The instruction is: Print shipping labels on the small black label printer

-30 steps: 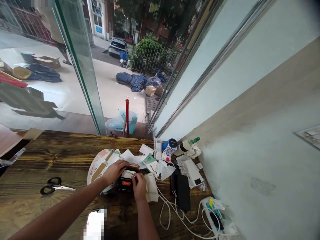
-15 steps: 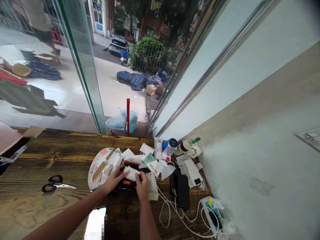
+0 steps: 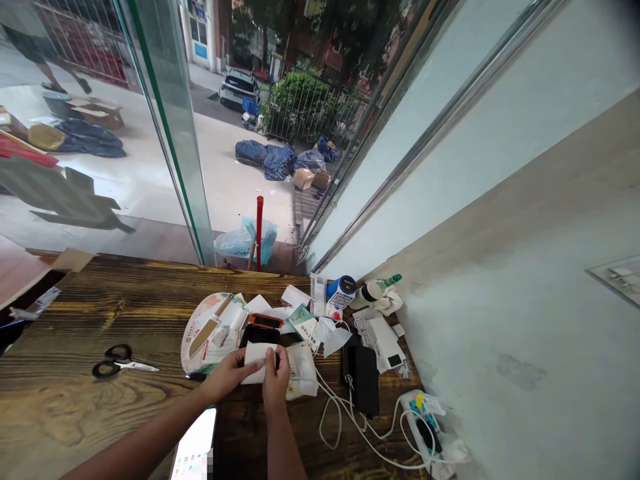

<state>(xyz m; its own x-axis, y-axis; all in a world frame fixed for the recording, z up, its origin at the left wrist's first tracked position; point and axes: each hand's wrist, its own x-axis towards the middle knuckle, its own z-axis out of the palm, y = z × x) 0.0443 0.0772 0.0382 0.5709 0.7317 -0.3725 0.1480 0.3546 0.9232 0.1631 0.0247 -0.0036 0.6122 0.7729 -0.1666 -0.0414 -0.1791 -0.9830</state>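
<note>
My left hand [image 3: 231,375] and my right hand [image 3: 276,379] hold a white piece of paper [image 3: 256,352] between them, fingers closed on its two sides. Just behind the paper is a black and orange device [image 3: 265,323] with its orange-rimmed top showing. The paper and my hands cover its near part. A cream packet [image 3: 303,377] lies beside my right hand. To the left of my left hand is a round printed fan [image 3: 193,330], with a knife-shaped beige item [image 3: 203,337] and papers on it.
Black-handled scissors [image 3: 120,362] lie on the wooden table at left, and a lit phone [image 3: 195,443] near the front. At right are a black case [image 3: 367,381], white cables [image 3: 334,407] and a power strip [image 3: 425,427]. A green-and-white box [image 3: 303,327] lies behind the packet.
Both hands have drawn the white paper off the black and orange device and closer to me. More of the device's orange-rimmed top shows. The view has shifted slightly.
</note>
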